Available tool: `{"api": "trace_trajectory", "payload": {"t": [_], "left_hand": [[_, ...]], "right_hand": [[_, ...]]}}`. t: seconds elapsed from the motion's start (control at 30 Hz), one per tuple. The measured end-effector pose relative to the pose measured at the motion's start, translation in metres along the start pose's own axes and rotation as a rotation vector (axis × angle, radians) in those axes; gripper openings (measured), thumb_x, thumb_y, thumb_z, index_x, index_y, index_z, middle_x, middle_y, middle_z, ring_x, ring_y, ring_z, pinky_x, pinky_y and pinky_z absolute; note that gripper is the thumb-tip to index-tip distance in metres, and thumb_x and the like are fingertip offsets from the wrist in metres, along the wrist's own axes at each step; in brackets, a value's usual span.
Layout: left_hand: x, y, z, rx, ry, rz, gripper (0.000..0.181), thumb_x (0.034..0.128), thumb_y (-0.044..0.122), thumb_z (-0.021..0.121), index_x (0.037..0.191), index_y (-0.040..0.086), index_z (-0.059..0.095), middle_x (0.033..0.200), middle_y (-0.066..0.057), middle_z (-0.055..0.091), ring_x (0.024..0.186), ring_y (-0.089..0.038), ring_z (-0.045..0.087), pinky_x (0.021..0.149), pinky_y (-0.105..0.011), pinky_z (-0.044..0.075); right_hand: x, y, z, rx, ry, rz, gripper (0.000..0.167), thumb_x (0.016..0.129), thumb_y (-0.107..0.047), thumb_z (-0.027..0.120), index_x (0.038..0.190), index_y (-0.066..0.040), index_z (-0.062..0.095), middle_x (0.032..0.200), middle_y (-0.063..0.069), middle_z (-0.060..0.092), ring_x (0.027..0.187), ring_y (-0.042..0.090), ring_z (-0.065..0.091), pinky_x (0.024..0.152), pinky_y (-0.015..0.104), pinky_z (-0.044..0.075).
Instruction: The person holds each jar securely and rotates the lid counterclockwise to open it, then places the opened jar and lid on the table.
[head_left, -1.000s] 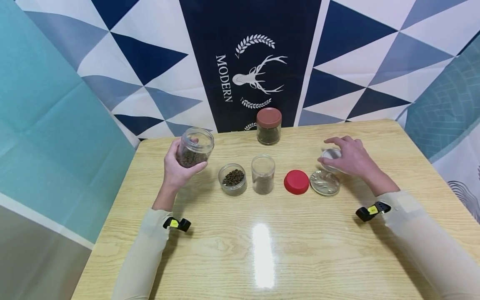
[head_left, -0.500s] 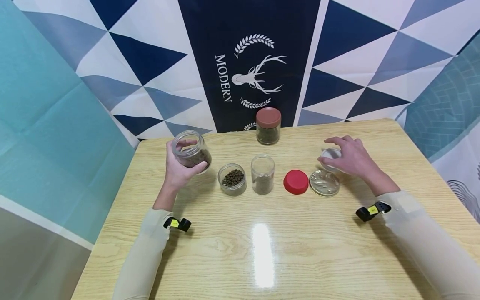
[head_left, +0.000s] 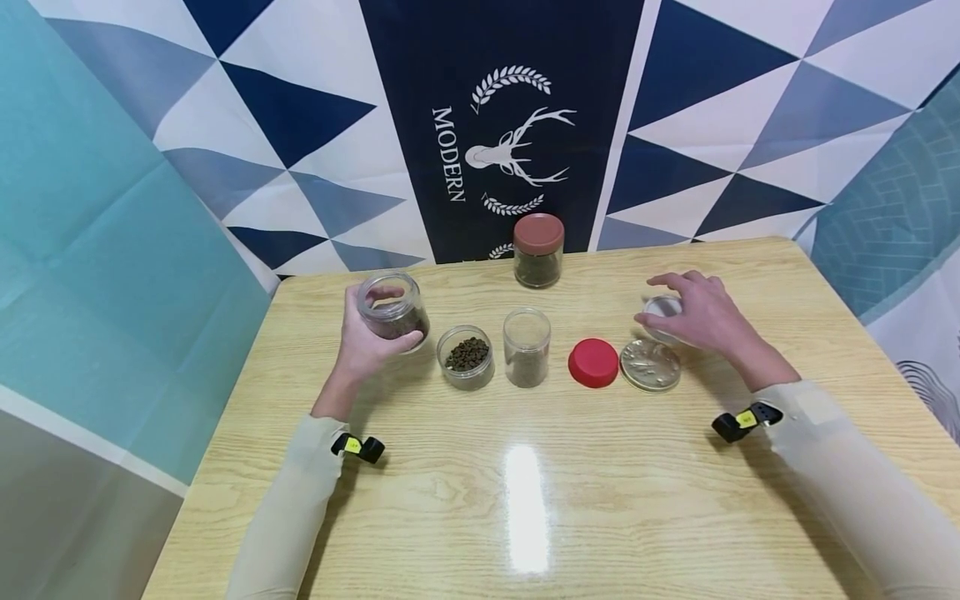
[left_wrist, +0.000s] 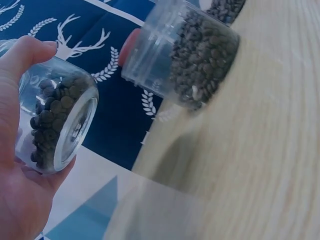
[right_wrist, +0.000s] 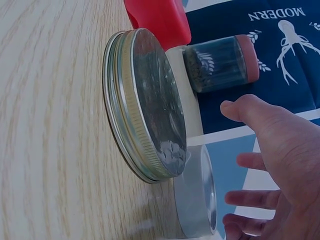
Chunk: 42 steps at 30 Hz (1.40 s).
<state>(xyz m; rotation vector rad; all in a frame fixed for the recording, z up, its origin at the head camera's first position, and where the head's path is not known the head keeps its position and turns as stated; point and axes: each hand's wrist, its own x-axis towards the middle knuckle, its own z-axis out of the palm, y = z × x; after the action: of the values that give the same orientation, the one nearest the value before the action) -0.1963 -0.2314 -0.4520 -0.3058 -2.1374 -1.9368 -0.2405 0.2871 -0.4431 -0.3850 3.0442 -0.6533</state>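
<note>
My left hand point(head_left: 362, 340) grips a clear lidless glass jar point(head_left: 406, 323) round its side, thumb in front, raised over the table. Dark round pellets lie in that jar; the left wrist view shows them through the glass. Right beside it stands a low clear tub point(head_left: 467, 380) of similar pellets. My right hand point(head_left: 707, 312) hovers at a pale round lid point(head_left: 662, 307), thumb and fingers spread. In the right wrist view a gap shows between the thumb and this lid point(right_wrist: 194, 195). Just nearer lies a metal screw lid point(head_left: 650, 365) with a gold rim.
A red cap point(head_left: 594, 363) lies left of the metal lid. Between it and the tub stands a tall clear container point(head_left: 527, 350) with greyish contents in its lower part. At the table's back is a jar with a reddish-brown lid point(head_left: 538, 234), against the patterned cloth.
My left hand first tips the jar's mouth leftward, then brings the jar slightly right and lower, with the mouth turned more upward. The right hand stays in place.
</note>
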Motion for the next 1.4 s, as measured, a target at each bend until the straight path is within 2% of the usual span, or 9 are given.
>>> {"api": "trace_trajectory", "payload": {"t": [0.1,0.2,0.33,0.43,0.53,0.7,0.93,1.23,1.4], "left_hand": [[-0.001,-0.003,0.0,0.035,-0.029,-0.057,0.09,0.0753,-0.013,0.09,0.144,0.01,0.038,0.15,-0.021,0.064,0.129,-0.01,0.066,0.114,-0.015,0.05],[-0.002,-0.006,0.0,0.07,-0.07,-0.105,0.093,0.0777,-0.011,0.091,0.148,0.006,0.033,0.157,-0.024,0.061,0.139,-0.019,0.065,0.119,-0.018,0.049],[-0.003,-0.012,-0.002,0.107,-0.106,-0.148,0.096,0.0801,-0.01,0.092,0.15,0.004,0.028,0.163,-0.024,0.058,0.153,-0.034,0.058,0.133,-0.034,0.043],[-0.004,-0.016,-0.002,0.127,-0.116,-0.176,0.096,0.0805,-0.009,0.093,0.15,0.005,0.028,0.164,-0.024,0.057,0.157,-0.037,0.053,0.139,-0.047,0.036],[-0.005,-0.019,-0.001,0.13,-0.118,-0.202,0.098,0.0796,-0.008,0.094,0.151,0.005,0.029,0.163,-0.022,0.057,0.156,-0.037,0.052,0.14,-0.052,0.036],[-0.006,-0.023,0.0,0.167,-0.147,-0.212,0.104,0.0785,-0.006,0.096,0.157,0.003,0.028,0.161,-0.022,0.059,0.152,-0.04,0.056,0.137,-0.052,0.039],[-0.007,-0.026,-0.001,0.205,-0.23,-0.219,0.102,0.0785,-0.004,0.098,0.155,0.001,0.031,0.161,-0.023,0.06,0.154,-0.041,0.057,0.138,-0.053,0.038],[-0.011,-0.028,-0.003,0.2,-0.247,-0.23,0.1,0.0804,-0.008,0.095,0.156,0.0,0.03,0.165,-0.025,0.056,0.159,-0.043,0.052,0.139,-0.055,0.036],[-0.013,-0.029,-0.007,0.235,-0.256,-0.245,0.101,0.08,-0.007,0.096,0.159,-0.001,0.033,0.161,-0.028,0.055,0.154,-0.047,0.054,0.138,-0.058,0.037]], "right_hand": [[0.0,-0.001,-0.001,0.002,-0.001,0.0,0.079,0.098,-0.05,0.083,0.157,-0.003,0.059,0.156,0.04,0.055,0.137,0.062,0.046,0.105,0.074,0.045],[-0.001,-0.001,-0.001,0.007,-0.005,0.006,0.08,0.097,-0.05,0.084,0.157,-0.003,0.059,0.156,0.041,0.055,0.136,0.063,0.046,0.104,0.074,0.046],[-0.002,-0.001,-0.001,0.005,-0.01,0.009,0.081,0.097,-0.05,0.085,0.157,-0.003,0.059,0.156,0.041,0.054,0.136,0.064,0.046,0.103,0.075,0.046],[-0.002,-0.001,-0.001,-0.001,-0.003,0.004,0.081,0.096,-0.05,0.085,0.157,-0.003,0.059,0.156,0.041,0.055,0.136,0.065,0.047,0.103,0.075,0.047],[-0.002,-0.002,-0.001,-0.004,-0.002,0.0,0.08,0.096,-0.049,0.085,0.157,-0.003,0.059,0.155,0.042,0.055,0.136,0.064,0.047,0.102,0.074,0.047],[-0.001,-0.003,0.0,-0.001,-0.015,0.009,0.081,0.097,-0.05,0.085,0.157,-0.003,0.058,0.155,0.041,0.055,0.135,0.063,0.047,0.101,0.072,0.048],[-0.001,-0.003,-0.001,-0.002,-0.003,0.003,0.08,0.097,-0.05,0.085,0.157,-0.004,0.059,0.156,0.041,0.055,0.134,0.063,0.048,0.1,0.072,0.048],[-0.001,-0.005,0.0,-0.003,-0.01,-0.004,0.08,0.097,-0.05,0.085,0.157,-0.004,0.059,0.154,0.041,0.056,0.133,0.063,0.049,0.099,0.072,0.049],[-0.001,-0.006,-0.001,-0.002,-0.014,-0.002,0.08,0.097,-0.05,0.085,0.158,-0.004,0.058,0.154,0.041,0.055,0.134,0.063,0.048,0.099,0.072,0.048]]}}
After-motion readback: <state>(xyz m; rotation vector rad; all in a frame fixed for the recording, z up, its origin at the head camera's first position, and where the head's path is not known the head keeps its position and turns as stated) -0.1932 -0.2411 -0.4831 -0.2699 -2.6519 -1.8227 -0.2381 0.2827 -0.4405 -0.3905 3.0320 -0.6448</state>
